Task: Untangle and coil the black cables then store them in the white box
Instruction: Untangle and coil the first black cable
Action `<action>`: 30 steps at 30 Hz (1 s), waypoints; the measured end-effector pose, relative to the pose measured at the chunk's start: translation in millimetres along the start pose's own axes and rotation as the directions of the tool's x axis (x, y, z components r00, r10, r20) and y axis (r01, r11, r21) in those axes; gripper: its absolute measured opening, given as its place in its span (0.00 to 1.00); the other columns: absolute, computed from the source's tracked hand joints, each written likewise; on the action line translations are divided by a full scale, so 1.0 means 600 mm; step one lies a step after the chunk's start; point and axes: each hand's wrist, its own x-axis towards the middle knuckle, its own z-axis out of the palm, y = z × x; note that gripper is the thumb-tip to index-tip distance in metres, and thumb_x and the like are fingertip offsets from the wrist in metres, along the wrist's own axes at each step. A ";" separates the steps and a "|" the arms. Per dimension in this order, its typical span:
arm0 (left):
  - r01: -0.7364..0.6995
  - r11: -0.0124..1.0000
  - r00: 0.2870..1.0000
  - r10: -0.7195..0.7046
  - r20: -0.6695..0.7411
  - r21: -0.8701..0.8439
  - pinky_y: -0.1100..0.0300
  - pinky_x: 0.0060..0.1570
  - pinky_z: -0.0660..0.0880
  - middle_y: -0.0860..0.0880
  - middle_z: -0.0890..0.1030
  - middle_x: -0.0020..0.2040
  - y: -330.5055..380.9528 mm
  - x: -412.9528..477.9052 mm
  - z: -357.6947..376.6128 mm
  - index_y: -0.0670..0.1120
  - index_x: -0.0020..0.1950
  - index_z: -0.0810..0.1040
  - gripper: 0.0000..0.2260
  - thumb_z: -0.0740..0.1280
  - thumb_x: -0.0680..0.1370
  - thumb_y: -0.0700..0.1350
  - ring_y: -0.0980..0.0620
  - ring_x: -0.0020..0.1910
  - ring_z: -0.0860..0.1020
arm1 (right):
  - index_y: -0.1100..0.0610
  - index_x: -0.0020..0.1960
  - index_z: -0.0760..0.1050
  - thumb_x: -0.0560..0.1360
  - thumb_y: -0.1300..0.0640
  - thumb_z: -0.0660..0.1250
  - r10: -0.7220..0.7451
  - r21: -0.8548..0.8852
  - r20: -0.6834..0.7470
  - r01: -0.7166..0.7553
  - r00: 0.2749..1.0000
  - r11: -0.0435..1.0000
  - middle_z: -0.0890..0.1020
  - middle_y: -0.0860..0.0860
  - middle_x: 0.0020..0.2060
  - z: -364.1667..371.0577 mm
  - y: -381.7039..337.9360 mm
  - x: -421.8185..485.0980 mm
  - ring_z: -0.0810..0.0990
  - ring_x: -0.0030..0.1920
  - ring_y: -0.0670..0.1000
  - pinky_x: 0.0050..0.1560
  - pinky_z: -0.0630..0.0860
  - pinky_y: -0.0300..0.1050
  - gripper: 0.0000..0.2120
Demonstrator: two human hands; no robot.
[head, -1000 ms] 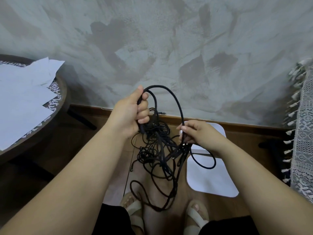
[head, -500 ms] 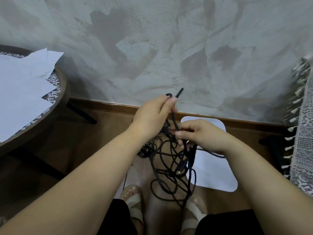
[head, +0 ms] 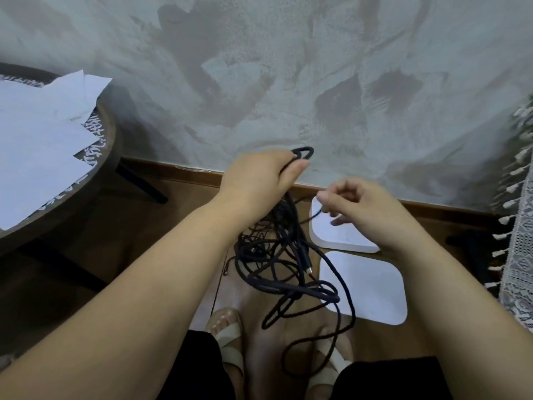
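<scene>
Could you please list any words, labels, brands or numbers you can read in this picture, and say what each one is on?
Nothing here can be read as text.
The white script-like markings on the round table are too blurred to read, and the paper sheets partly cover them.
No print shows on the white box or the black cables.

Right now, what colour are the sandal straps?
The sandal straps are beige on both feet; the head view shows them best.

Tangle of black cables (head: 301, 246) in the left grip (head: 256, 180); right grip (head: 354, 209) just beside, over the white box (head: 346, 241).
</scene>
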 end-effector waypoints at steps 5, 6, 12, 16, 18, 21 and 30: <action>0.033 0.997 0.994 -0.040 -0.102 -0.075 0.52 0.35 0.59 0.53 0.67 0.30 0.006 -0.001 -0.012 0.46 0.39 0.68 0.16 0.54 0.82 0.53 0.50 0.31 0.66 | 0.45 0.60 0.70 0.61 0.37 0.71 0.206 -0.350 0.408 -0.056 0.890 0.935 0.75 0.39 0.56 0.026 0.014 -0.015 0.74 0.56 0.38 0.57 0.70 0.35 0.30; 0.033 0.996 0.994 -0.041 -0.100 -0.078 0.52 0.35 0.61 0.52 0.67 0.30 0.008 -0.001 -0.012 0.46 0.40 0.68 0.16 0.54 0.82 0.53 0.49 0.31 0.67 | 0.47 0.63 0.70 0.64 0.41 0.74 0.169 -0.349 0.423 -0.012 0.890 0.937 0.75 0.40 0.57 0.039 0.019 -0.011 0.74 0.56 0.39 0.56 0.70 0.34 0.30; 0.094 0.988 0.992 -0.103 -0.071 -0.122 0.62 0.31 0.62 0.54 0.69 0.28 -0.025 -0.010 -0.033 0.52 0.34 0.68 0.17 0.55 0.82 0.54 0.58 0.29 0.68 | 0.55 0.51 0.77 0.70 0.59 0.73 0.058 -0.092 0.352 -0.027 0.934 0.995 0.83 0.46 0.41 0.045 0.018 0.009 0.81 0.41 0.44 0.46 0.76 0.39 0.11; 0.049 0.993 0.992 -0.036 0.120 -0.109 0.59 0.32 0.63 0.52 0.70 0.27 -0.052 -0.021 -0.047 0.51 0.33 0.70 0.18 0.60 0.73 0.63 0.58 0.28 0.69 | 0.62 0.49 0.77 0.68 0.55 0.74 0.065 -0.010 0.149 -0.064 0.987 0.998 0.84 0.56 0.41 0.024 0.027 0.023 0.82 0.42 0.56 0.46 0.76 0.41 0.14; 0.066 0.988 0.977 -0.037 0.208 -0.136 0.58 0.33 0.64 0.53 0.72 0.28 -0.057 -0.022 -0.046 0.49 0.36 0.74 0.17 0.67 0.68 0.63 0.58 0.29 0.70 | 0.65 0.51 0.77 0.71 0.58 0.73 0.055 -0.006 0.065 -0.055 0.996 0.998 0.85 0.57 0.44 0.016 0.025 0.025 0.83 0.42 0.49 0.40 0.74 0.27 0.14; 0.090 0.983 0.969 -0.049 0.243 -0.161 0.63 0.30 0.62 0.53 0.71 0.27 -0.066 -0.020 -0.042 0.48 0.35 0.75 0.13 0.72 0.69 0.56 0.59 0.27 0.68 | 0.62 0.48 0.77 0.75 0.57 0.68 0.047 0.005 -0.019 -0.047 0.999 0.999 0.84 0.52 0.39 0.003 0.020 0.025 0.80 0.35 0.37 0.34 0.68 0.21 0.07; 0.179 0.944 0.973 -0.127 0.194 -0.278 0.66 0.25 0.59 0.55 0.65 0.22 -0.067 -0.019 -0.026 0.45 0.32 0.74 0.15 0.72 0.72 0.54 0.59 0.23 0.64 | 0.57 0.42 0.75 0.75 0.59 0.68 0.131 0.198 0.103 -0.149 0.986 0.969 0.78 0.47 0.29 0.002 0.020 0.026 0.75 0.33 0.49 0.44 0.75 0.45 0.04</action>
